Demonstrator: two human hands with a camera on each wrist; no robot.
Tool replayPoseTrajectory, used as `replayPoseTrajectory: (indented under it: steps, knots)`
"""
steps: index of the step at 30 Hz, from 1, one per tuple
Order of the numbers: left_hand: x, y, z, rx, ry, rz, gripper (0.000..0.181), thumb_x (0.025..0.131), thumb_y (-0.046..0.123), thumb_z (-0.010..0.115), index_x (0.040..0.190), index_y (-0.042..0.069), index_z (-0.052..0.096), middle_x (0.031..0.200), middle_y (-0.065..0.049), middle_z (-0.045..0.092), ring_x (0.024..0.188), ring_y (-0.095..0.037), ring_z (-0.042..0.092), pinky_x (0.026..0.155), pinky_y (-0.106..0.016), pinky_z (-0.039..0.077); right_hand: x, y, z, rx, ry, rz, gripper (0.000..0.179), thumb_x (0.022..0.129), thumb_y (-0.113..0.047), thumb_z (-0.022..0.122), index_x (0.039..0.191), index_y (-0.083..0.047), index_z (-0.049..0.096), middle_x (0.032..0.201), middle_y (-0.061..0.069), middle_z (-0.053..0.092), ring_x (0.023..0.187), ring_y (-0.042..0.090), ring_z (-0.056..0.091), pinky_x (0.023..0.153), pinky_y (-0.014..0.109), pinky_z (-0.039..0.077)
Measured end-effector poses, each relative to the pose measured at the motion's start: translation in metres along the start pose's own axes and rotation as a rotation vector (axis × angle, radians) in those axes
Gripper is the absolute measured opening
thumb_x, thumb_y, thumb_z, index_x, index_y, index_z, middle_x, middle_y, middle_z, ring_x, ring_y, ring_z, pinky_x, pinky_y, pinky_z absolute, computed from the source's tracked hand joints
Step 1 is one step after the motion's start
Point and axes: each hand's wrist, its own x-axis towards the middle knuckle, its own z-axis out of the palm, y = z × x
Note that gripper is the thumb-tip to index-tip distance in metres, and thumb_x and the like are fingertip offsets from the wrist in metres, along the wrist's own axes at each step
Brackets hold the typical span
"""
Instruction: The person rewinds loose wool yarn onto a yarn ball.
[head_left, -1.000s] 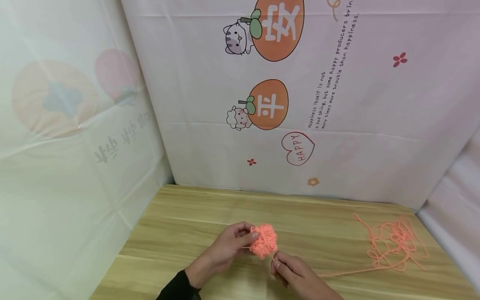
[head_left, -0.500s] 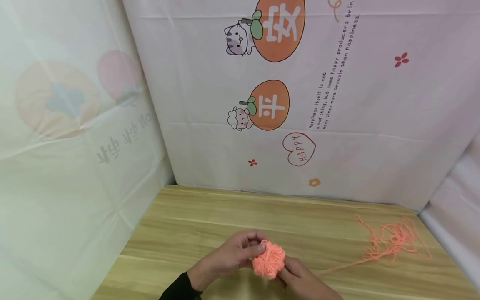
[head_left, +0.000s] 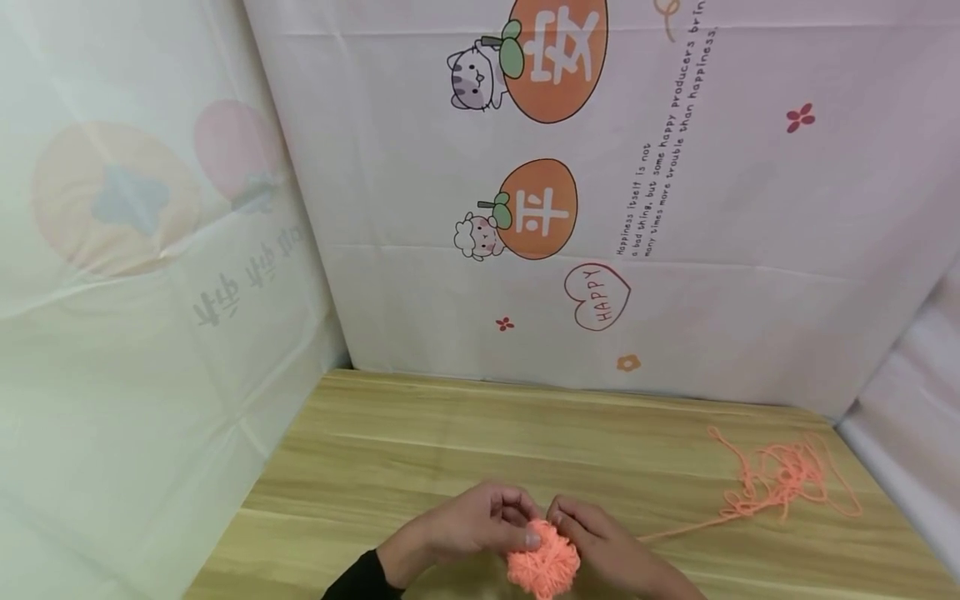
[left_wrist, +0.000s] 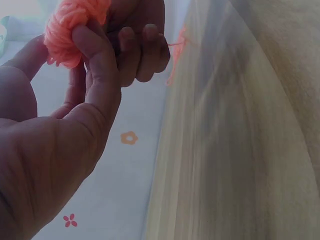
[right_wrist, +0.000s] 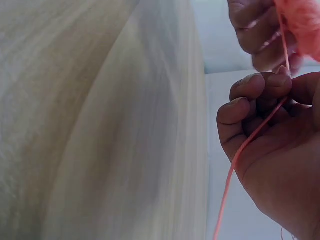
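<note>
Since the earlier frame, our wound bundle of orange-pink yarn [head_left: 543,565] has come nearer the body, and the right hand [head_left: 600,537] has shifted round to its far edge. We see the bundle held above the table in the left hand [head_left: 483,521], pinched with the thumb on its near face and fingers behind. Just beside that grip, the right hand pinches 1 strand [right_wrist: 228,182] of yarn between thumb and fingers. We judge the step in hand to be winding or tying this strand about the bundle; which of the 2, we cannot tell. Next, it seems to us, the left pinch needs to hold steady and the right to keep the strand from slackening. Beyond the grip to the right, the yarn trails to a loose tangle [head_left: 786,475], whose loops could snag, on the wood-grain tabletop [head_left: 420,433]. Behind that hangs a printed white cloth [head_left: 405,150] with 2 large orange fruits [head_left: 536,237]; paler cloth [head_left: 97,375] hangs left of the grip.
</note>
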Motion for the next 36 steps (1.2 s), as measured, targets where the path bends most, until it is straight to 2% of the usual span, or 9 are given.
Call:
replayPoseTrajectory:
  steps: [2,4,8,13,18,23,28,32,36]
  knots:
    - [0.000,-0.001,-0.001,0.020,0.005,-0.014,0.035,0.100,0.013,0.055,0.124,-0.012,0.052,0.103,-0.004,0.065,0.086,-0.011,0.064,0.067,-0.024,0.054,0.001,-0.001,-0.001,-0.012,0.003,-0.040,0.029,0.110,-0.009,0.025,0.100,0.000,0.050,0.078,0.008,0.048,0.067,0.008,0.045,0.053,0.037,0.042]
    - [0.000,-0.001,-0.002,0.030,0.022,-0.029,0.034,0.100,0.014,0.056,0.123,-0.012,0.053,0.103,-0.003,0.065,0.087,-0.011,0.063,0.067,-0.024,0.053,0.002,-0.002,-0.002,-0.011,0.005,-0.047,0.029,0.109,-0.009,0.025,0.100,0.000,0.051,0.077,0.007,0.049,0.063,0.016,0.045,0.052,0.037,0.043]
    - [0.000,-0.003,-0.001,0.097,0.068,-0.057,0.030,0.096,0.016,0.062,0.116,-0.007,0.058,0.099,0.000,0.066,0.084,-0.009,0.063,0.065,-0.022,0.052,0.005,-0.004,-0.002,-0.060,0.025,-0.013,0.030,0.110,-0.012,0.028,0.100,-0.003,0.054,0.076,0.003,0.051,0.061,0.029,0.044,0.050,0.037,0.045]
    - [0.000,-0.008,0.000,0.123,0.077,-0.106,0.027,0.095,0.016,0.063,0.112,-0.004,0.060,0.095,0.002,0.066,0.080,-0.008,0.063,0.065,-0.023,0.054,0.007,-0.007,0.000,-0.036,0.014,-0.018,0.029,0.109,-0.011,0.029,0.100,0.000,0.054,0.070,0.018,0.044,0.058,0.027,0.038,0.049,0.046,0.037]
    - [0.000,-0.012,0.000,0.110,0.097,-0.154,0.024,0.095,0.018,0.062,0.110,0.000,0.061,0.094,0.002,0.066,0.078,-0.009,0.063,0.063,-0.023,0.054,0.008,-0.011,0.003,-0.018,0.015,-0.041,0.027,0.109,-0.009,0.030,0.099,0.003,0.052,0.070,0.026,0.038,0.058,0.029,0.034,0.049,0.046,0.034]
    - [0.001,-0.017,-0.001,0.152,0.183,-0.172,0.022,0.094,0.023,0.064,0.106,0.005,0.064,0.092,-0.001,0.067,0.075,-0.011,0.064,0.060,-0.023,0.054,0.007,-0.015,0.004,-0.016,0.017,-0.036,0.026,0.109,-0.011,0.032,0.098,0.005,0.050,0.073,0.026,0.040,0.060,0.025,0.037,0.049,0.044,0.035]
    - [0.003,-0.020,-0.001,0.171,0.270,-0.175,0.023,0.093,0.027,0.065,0.105,0.007,0.064,0.088,-0.004,0.068,0.071,-0.014,0.064,0.058,-0.029,0.055,0.005,-0.016,0.004,-0.006,0.023,-0.032,0.027,0.109,-0.011,0.031,0.099,0.005,0.050,0.072,0.026,0.038,0.061,0.033,0.034,0.052,0.047,0.032]
    - [0.007,-0.020,-0.002,0.183,0.331,-0.174,0.028,0.092,0.033,0.066,0.105,0.008,0.064,0.085,-0.006,0.068,0.064,-0.015,0.064,0.055,-0.034,0.056,0.003,-0.017,0.004,-0.018,0.026,-0.017,0.027,0.109,-0.012,0.030,0.096,0.003,0.049,0.071,0.025,0.038,0.062,0.037,0.035,0.056,0.046,0.038]
    - [0.011,-0.020,-0.002,0.152,0.404,-0.156,0.032,0.091,0.035,0.068,0.105,0.007,0.063,0.088,-0.009,0.066,0.062,-0.017,0.064,0.052,-0.033,0.056,0.001,-0.018,0.005,-0.022,0.023,0.009,0.029,0.109,-0.014,0.030,0.093,0.002,0.048,0.072,0.025,0.040,0.062,0.036,0.037,0.059,0.043,0.042]
